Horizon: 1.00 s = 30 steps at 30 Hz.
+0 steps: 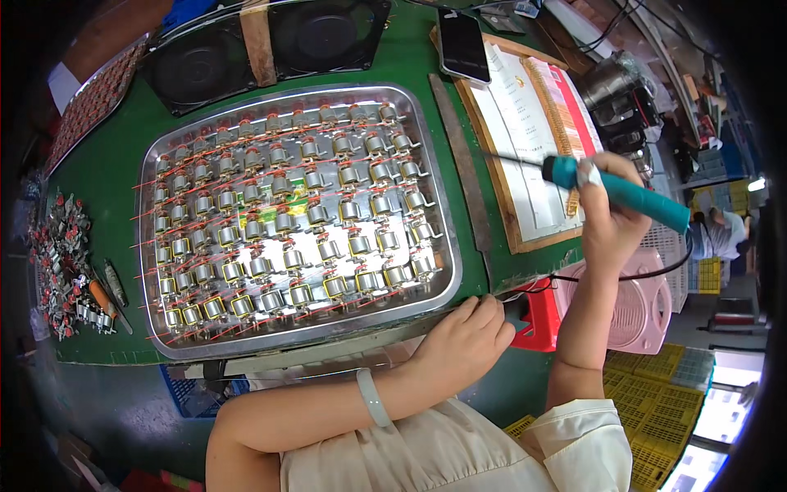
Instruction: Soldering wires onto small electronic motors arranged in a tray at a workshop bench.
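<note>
Green tabletop [106, 172], workshop clutter round it, yellow crates on the floor at right.

Right hand [611, 217]: fingers [592, 175] clamped round the teal handle of a soldering iron [623, 190], held raised off the tabletop over the right edge. Long axis runs from lower right (cord end, near the wrist) to upper left; the thin dark tip points left, over a wooden board with papers [525, 139]. Handle teal, smooth, with a dark cable trailing down toward the pink box [643, 303] below.

Left hand [463, 336]: fingers curled together at the near edge of the tabletop, just beside a red plastic piece [543, 316]. Whether they pinch anything small I cannot tell (the knuckles hide it). A pale bangle [373, 398] sits on that wrist.

Outward: a steel tray [438, 176] lies left of the iron's tip, between the two hands and beyond them. It holds rows of small cylindrical motors [328, 246], metal cans with red wires. The left hand is the nearer one to the tray's near right corner; the iron tip is well apart from it.

Farther: a flat metal file [463, 172] between tray and board, a phone [463, 45] above, two black fans [270, 45] at the back, loose parts [65, 262] at far left.
</note>
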Motion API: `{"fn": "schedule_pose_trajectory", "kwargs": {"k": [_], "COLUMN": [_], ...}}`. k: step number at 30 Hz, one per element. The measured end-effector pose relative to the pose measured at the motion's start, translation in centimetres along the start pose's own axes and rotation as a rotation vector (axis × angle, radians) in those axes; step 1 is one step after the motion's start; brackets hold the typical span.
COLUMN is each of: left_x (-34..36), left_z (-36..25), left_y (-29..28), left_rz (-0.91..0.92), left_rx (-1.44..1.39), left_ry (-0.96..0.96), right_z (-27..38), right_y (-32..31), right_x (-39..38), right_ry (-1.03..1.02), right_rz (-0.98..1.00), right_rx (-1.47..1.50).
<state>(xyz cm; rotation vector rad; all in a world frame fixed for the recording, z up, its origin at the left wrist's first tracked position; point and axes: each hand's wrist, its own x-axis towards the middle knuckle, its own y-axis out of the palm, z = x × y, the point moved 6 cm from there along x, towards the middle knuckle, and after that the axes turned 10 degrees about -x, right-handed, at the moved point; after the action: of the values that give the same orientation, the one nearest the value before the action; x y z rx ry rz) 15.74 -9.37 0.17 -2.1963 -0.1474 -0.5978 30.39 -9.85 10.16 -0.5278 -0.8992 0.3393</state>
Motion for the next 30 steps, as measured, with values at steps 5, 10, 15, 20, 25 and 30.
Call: {"fn": "schedule_pose_trajectory", "kwargs": {"k": [5,10,15,20,25,30], "left_x": [0.3,0.4,0.7,0.8,0.8,0.9], "left_z": [-0.2,0.0,0.0,0.4,0.1,-0.1], "left_y": [0.5,0.4,0.7,0.4,0.3,0.1], "left_rz": [-0.005,-0.007,-0.024,-0.009,0.007,0.005], "left_rx": [0.002,0.016,-0.005,-0.033,-0.07,-0.077], "left_ry": [-0.032,-0.049,-0.077,-0.111,-0.114,-0.117], "right_z": [-0.8,-0.1,-0.6,0.0,0.2,-0.7], "right_y": [2.2,-0.7,1.2,1.2,-0.4,1.4], "right_x": [1.3,-0.1,1.5,1.1,1.0,1.2], "right_ry": [-0.087,-0.078,-0.054,-0.13,-0.072,-0.102], "right_rz": [0.096,0.105,0.054,0.175,0.125,0.122], "right_rx": [-0.024,-0.058,0.022,-0.005,0.026,-0.012]}}
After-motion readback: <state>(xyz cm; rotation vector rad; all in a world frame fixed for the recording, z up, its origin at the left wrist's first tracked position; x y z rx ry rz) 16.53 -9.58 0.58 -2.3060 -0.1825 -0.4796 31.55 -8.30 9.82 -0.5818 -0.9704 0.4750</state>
